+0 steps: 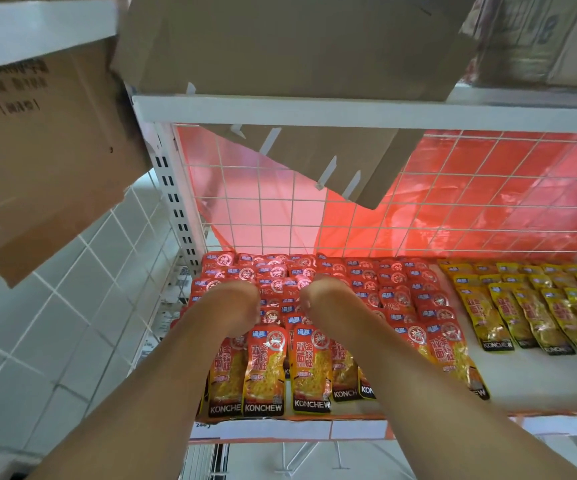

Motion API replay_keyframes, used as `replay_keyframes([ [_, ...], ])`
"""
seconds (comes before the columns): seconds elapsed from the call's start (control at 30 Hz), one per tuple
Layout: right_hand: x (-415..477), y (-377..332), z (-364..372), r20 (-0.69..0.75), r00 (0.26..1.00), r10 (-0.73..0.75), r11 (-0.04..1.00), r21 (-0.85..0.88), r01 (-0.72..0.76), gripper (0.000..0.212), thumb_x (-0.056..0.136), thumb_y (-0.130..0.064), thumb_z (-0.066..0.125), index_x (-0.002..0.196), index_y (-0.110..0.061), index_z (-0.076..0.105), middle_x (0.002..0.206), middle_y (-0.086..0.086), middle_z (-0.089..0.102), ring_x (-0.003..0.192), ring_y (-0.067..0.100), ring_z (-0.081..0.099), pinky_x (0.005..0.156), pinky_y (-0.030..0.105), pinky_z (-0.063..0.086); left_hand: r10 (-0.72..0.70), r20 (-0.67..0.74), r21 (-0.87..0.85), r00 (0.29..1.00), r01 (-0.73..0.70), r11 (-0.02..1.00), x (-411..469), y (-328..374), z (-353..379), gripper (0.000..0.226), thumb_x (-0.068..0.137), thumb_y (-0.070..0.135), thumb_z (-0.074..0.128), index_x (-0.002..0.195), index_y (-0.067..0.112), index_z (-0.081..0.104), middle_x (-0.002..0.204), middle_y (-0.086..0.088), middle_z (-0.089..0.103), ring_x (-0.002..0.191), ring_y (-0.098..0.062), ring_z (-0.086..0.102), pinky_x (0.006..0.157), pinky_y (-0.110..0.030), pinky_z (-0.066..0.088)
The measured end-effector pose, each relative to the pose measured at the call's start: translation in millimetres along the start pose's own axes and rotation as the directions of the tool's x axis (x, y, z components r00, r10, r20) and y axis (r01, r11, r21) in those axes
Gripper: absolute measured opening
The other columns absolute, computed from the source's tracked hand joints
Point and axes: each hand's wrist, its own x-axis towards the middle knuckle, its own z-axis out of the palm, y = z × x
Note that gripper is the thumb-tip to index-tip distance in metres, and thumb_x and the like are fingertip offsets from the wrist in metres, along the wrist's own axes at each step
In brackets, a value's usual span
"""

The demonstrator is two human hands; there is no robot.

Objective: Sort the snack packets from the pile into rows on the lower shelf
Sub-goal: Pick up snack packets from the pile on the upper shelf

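Note:
Red snack packets point(401, 299) lie in overlapping rows across the left half of the white lower shelf point(540, 382). Yellow snack packets point(536, 306) fill rows to their right. Both my arms reach in over the front red packets point(266, 368). My left hand point(238, 306) and my right hand point(318, 296) are bent down onto the red rows, close together, with a few packets between them. The wrists hide the fingers of both hands, so their grip does not show.
A white wire mesh point(418, 202) with red plastic behind it closes the shelf's back. Cardboard boxes point(280, 46) sit on the shelf above and overhang, and another box point(37, 150) juts out at the left. A slotted upright point(176, 202) stands at the left. White tiles point(55, 306) lie left.

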Motion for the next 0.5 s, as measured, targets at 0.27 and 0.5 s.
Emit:
replay_keyframes([
  [0.27, -10, 0, -1, -0.021, 0.998, -0.066, 0.998, -0.006, 0.066, 0.02, 0.085, -0.006, 0.072, 0.079, -0.014, 0.054, 0.089, 0.009, 0.053, 0.08, 0.027, 0.062, 0.071, 0.035, 0.056, -0.031, 0.006, -0.117, 1.0, 0.031, 0.993, -7, 4, -11, 0.026, 0.106, 0.017, 0.056, 0.127, 0.007, 0.067, 0.118, -0.009, 0.068, 0.109, -0.027, 0.066, 0.101, -0.04, 0.054],
  [0.5, -53, 17, 0, -0.237, 0.949, -0.207, 0.973, 0.052, 0.225, 0.019, 0.093, -0.011, 0.064, 0.111, -0.015, 0.07, 0.111, 0.008, 0.062, 0.099, 0.029, 0.063, 0.086, 0.04, 0.056, -0.002, -0.078, -0.174, 0.997, -0.011, 0.985, -12, 5, -8, 0.023, 0.106, 0.019, 0.054, 0.121, 0.012, 0.07, 0.111, -0.006, 0.068, 0.101, -0.024, 0.066, 0.097, -0.04, 0.056],
])
